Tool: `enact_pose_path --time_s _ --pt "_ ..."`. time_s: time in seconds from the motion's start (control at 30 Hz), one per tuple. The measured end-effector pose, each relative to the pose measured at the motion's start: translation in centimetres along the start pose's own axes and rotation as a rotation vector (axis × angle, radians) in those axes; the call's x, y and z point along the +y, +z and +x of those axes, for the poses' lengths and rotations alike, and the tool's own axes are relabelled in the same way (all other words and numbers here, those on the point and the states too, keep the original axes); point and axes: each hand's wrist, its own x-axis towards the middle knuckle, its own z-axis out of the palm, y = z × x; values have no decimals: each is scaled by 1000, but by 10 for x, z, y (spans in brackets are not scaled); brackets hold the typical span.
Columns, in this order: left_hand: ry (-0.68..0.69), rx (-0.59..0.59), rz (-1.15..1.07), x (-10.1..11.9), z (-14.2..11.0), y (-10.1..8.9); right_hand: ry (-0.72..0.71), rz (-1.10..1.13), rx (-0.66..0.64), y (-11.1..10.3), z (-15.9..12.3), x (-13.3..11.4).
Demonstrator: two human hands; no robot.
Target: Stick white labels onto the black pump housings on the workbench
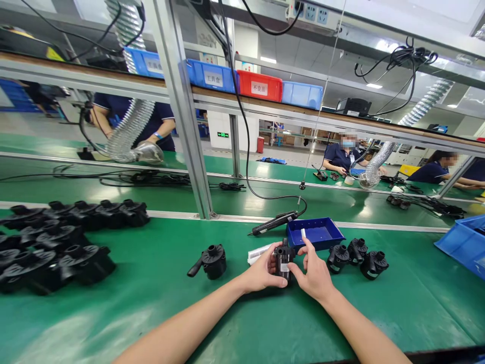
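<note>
A small black pump body (283, 258) stands on the green bench mat, held between both hands. My left hand (262, 274) grips its left side and my right hand (313, 273) grips its right side, with the forefinger raised above it. Another black pump part (212, 261) with a side spout lies to the left of my hands. Three assembled black pumps (357, 257) sit in a row to the right. Just behind the hands is a shallow blue tray (315, 233) with a small white piece in it.
An electric screwdriver (273, 223) on a hanging cable lies left of the tray. Several black pump housings (56, 242) are piled at the far left. A blue bin (464, 242) stands at the right edge. Other people work at benches beyond the metal frame post (185, 116).
</note>
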Motion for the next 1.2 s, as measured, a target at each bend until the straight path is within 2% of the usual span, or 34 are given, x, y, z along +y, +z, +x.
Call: enact_pose_path --time_s 0.13,0.23,0.4,0.47,0.57,0.67,0.77,0.87,1.07,1.2 --pt "136 53 153 -2 -4 14 52 53 -99 0 1 -4" --pt "170 105 209 -3 -7 24 123 143 -144 -1 3 -4" --pt "240 182 413 -9 -9 20 166 361 -238 -6 8 5" --pt "299 145 492 -13 -7 12 100 315 -208 -7 7 9" --pt "379 64 548 -18 -5 -1 -144 170 -126 -8 6 11" --pt "472 65 661 -21 -4 -6 -295 95 -114 -12 5 11" --pt "563 89 835 -17 -6 -4 -361 36 -96 -15 5 9" --pt "577 71 930 -10 -7 -3 -431 -18 -74 -15 7 8" --pt "531 32 928 -12 -2 -12 -475 -78 -36 -12 9 16" --pt "516 55 896 -13 -5 4 -434 -55 6 -15 -3 22"
